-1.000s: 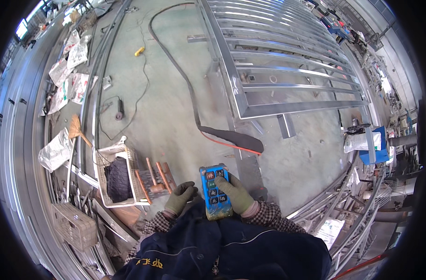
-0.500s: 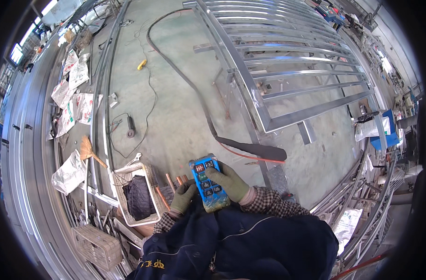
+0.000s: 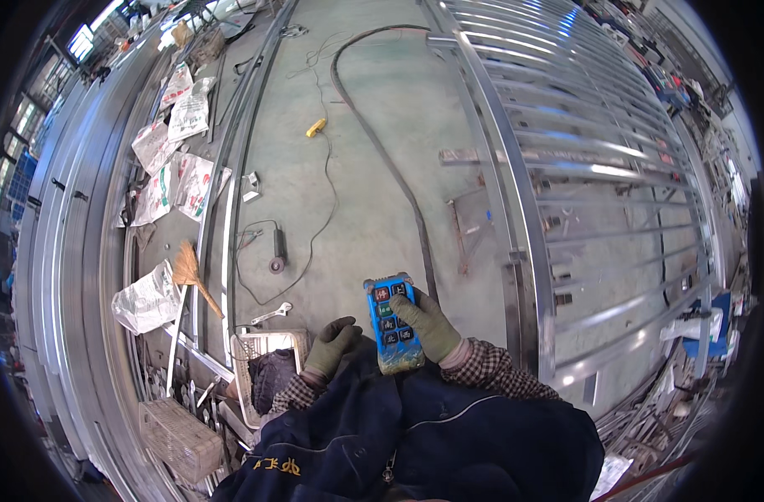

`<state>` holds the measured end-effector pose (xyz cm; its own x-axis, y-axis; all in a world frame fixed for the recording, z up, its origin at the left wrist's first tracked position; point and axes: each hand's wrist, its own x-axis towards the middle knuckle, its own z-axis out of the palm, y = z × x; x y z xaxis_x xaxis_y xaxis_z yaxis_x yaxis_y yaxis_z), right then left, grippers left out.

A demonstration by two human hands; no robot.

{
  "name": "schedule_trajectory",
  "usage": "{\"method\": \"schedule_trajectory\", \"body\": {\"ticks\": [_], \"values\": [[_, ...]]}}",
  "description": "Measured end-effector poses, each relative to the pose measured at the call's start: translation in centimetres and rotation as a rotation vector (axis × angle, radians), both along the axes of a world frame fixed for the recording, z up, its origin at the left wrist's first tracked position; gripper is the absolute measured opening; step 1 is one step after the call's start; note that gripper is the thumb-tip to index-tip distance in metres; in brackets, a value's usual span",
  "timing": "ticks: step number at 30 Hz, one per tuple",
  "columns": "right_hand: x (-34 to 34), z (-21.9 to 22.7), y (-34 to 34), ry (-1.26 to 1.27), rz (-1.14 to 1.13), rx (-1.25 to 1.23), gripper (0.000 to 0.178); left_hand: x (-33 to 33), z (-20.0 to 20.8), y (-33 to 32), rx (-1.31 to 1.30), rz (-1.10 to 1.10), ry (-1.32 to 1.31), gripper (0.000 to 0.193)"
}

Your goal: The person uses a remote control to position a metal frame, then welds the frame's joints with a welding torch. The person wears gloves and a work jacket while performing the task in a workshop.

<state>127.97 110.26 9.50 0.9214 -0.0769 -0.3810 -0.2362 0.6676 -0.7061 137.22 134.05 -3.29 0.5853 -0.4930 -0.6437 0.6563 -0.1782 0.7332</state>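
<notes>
Blue, probably light and stiff, the remote (image 3: 388, 331) suits side-gripping: my right fingers (image 3: 410, 315) wrap it, left fingers (image 3: 342, 325) half-curled, seemingly empty.

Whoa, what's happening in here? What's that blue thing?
Someone's gloved right hand grips a blue push-button remote, its thumb over the buttons. The gloved left hand is beside the remote, with nothing visible in it. A slatted metal frame is ahead to the right, and an adjustable wrench lies near a plastic crate.
</notes>
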Motion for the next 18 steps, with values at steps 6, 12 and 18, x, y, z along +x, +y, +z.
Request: {"method": "schedule_trajectory", "body": {"ticks": [6,12,18], "values": [[12.1,-2.0,-5.0,0.047,-0.012,0.017,0.047,11.5,-4.6,-3.9,0.001,-0.045,-0.037,0.047],[27.8,-2.4,-9.7,0.210,-0.125,-0.030,0.047,29.2,-5.1,-9.8,-0.033,-0.066,-0.065,0.048],[40.6,-0.9,-14.7,0.121,-0.152,-0.047,0.048,46.6,-1.4,-16.1,0.022,-0.201,-0.115,0.047]]}}
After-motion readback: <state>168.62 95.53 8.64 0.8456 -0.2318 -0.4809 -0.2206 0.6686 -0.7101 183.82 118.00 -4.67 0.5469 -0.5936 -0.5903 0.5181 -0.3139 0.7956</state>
